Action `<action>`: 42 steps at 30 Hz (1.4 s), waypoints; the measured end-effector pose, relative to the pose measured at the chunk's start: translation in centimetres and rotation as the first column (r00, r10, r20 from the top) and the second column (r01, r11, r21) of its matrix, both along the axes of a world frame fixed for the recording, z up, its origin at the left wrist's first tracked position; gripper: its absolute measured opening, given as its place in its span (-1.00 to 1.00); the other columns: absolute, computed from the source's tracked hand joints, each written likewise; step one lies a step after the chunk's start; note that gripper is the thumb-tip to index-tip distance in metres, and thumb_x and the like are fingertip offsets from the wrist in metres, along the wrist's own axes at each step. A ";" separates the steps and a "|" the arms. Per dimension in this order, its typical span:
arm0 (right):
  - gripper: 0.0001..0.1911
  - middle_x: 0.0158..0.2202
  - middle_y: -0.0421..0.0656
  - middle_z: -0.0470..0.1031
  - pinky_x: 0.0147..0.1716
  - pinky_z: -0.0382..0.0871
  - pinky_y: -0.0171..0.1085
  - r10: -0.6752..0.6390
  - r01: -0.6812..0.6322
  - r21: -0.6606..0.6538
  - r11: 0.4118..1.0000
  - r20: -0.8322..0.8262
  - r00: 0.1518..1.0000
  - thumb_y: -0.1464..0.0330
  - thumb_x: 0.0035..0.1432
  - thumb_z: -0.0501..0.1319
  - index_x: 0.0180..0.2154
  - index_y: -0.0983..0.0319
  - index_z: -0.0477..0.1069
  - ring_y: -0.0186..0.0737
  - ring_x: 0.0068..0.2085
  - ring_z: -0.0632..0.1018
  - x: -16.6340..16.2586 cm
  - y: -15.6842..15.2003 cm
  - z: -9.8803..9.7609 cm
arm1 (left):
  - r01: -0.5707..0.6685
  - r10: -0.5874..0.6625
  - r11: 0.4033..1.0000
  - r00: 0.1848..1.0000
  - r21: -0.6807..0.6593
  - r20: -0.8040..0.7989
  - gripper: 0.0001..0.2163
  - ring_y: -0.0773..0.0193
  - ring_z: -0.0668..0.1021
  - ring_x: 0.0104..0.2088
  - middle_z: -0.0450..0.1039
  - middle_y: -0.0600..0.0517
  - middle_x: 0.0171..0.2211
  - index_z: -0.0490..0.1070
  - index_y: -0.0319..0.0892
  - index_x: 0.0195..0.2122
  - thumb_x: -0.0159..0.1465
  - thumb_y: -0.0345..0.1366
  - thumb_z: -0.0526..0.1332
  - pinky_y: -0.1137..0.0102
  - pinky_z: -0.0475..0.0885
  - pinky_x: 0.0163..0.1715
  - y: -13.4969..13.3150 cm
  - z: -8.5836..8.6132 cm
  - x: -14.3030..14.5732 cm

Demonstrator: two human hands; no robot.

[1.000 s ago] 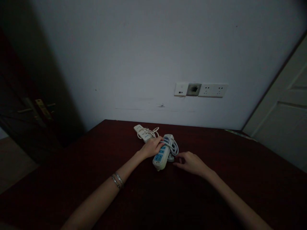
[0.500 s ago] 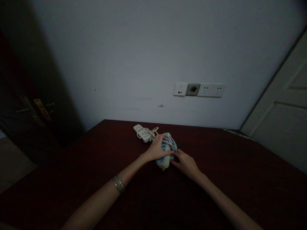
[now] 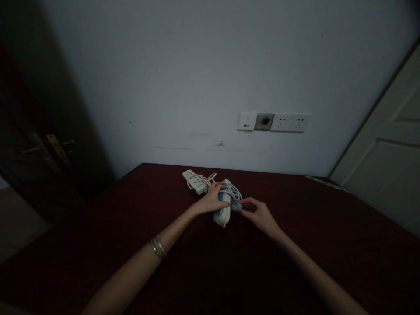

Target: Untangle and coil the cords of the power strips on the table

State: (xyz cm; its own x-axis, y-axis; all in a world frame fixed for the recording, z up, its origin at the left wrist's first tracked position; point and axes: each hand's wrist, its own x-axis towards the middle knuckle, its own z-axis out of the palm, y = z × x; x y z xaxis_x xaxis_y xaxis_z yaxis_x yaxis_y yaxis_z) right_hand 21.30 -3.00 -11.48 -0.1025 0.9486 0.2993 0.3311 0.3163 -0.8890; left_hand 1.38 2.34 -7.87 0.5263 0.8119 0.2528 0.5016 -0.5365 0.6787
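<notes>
Pinching the plug point(image 3: 235, 205) it only reached toward a second ago, the right hand point(image 3: 260, 215) is closed on it, while the left hand point(image 3: 210, 201) clamps the power strip point(image 3: 223, 216) just leftward, now tipped further sideways, leaving both parts held.

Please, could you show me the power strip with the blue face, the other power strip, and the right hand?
Power strip with the blue face point(image 3: 224, 215): head view, on its white side.
Other power strip point(image 3: 197, 183): head view, on its socket face.
Right hand point(image 3: 261, 215): head view, on its back.
</notes>
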 end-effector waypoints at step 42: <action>-0.60 -0.11 -0.03 0.41 -0.10 0.31 -0.20 -0.166 0.168 0.231 0.958 -0.025 0.986 0.13 0.07 0.15 -0.13 0.25 0.43 -0.15 -0.08 0.43 0.0 0.3 1.1 | 0.155 -0.071 0.961 0.940 -0.229 0.335 -0.58 0.30 0.50 -0.38 0.48 -0.02 -0.37 0.24 -0.32 0.05 0.12 -0.46 0.15 0.42 0.38 -0.34 -0.3 -4.5 2.4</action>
